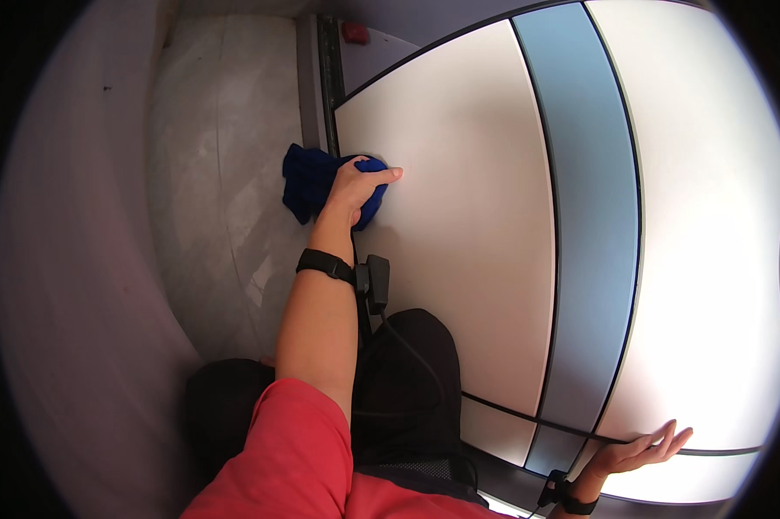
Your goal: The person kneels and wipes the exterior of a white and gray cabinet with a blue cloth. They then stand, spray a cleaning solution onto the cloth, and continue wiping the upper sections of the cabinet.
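My left hand (357, 188) grips a dark blue cloth (308, 178). It presses the bunched part against the lower edge of a white door panel (467, 194), thumb stretched onto the panel, while the loose end hangs over the marble-look floor (195, 130). At the lower right, my right hand (643, 451) rests with fingers spread at the panelled door, by a thin black trim strip (571, 431), and holds nothing. A blue-grey band (591, 214) with black edging runs between the white panels. Each wrist wears a black strap with a small device.
A dark floor track (330, 78) runs along the door's base. Beyond the door's far edge lies a small red object (355, 32). A pale wall (85, 227) rises on the left. My dark-clothed knee (416, 350) is close to the door, and a cable (416, 357) crosses it.
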The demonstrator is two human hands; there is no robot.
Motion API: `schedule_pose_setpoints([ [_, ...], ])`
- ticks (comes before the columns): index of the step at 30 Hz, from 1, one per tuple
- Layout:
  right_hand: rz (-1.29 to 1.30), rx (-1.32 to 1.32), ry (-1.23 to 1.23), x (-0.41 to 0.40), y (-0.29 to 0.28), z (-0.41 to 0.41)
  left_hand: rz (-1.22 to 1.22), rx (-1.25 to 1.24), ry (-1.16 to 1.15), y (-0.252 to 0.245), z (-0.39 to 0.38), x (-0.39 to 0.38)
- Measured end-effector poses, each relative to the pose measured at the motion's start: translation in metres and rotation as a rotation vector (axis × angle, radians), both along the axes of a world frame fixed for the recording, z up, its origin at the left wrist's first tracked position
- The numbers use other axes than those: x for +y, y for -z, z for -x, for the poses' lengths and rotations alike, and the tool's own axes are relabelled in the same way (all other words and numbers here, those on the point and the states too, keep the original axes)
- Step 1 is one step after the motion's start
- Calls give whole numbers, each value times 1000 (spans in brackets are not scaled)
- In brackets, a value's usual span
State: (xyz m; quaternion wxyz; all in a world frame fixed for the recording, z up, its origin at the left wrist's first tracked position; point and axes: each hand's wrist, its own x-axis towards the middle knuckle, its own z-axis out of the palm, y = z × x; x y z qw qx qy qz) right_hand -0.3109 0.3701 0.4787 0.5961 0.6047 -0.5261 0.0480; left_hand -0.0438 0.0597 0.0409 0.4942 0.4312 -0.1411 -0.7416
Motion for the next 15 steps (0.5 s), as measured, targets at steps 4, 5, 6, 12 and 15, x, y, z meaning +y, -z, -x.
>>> schedule_pose_setpoints([
  [4, 6, 2, 4, 2, -2, 5, 74, 35, 98, 7, -7, -2],
  [5, 8, 5, 10, 2, -2, 5, 80, 31, 117, 4, -9, -1],
  [6, 10, 7, 16, 2, -2, 5, 78, 33, 119, 0, -10, 0],
  [12, 18, 7, 21, 0, 0, 2, 8, -15, -2, -4, -4, 2],
  [15, 12, -12, 2, 1, -1, 2, 95, 14, 119, 2, -10, -3],
])
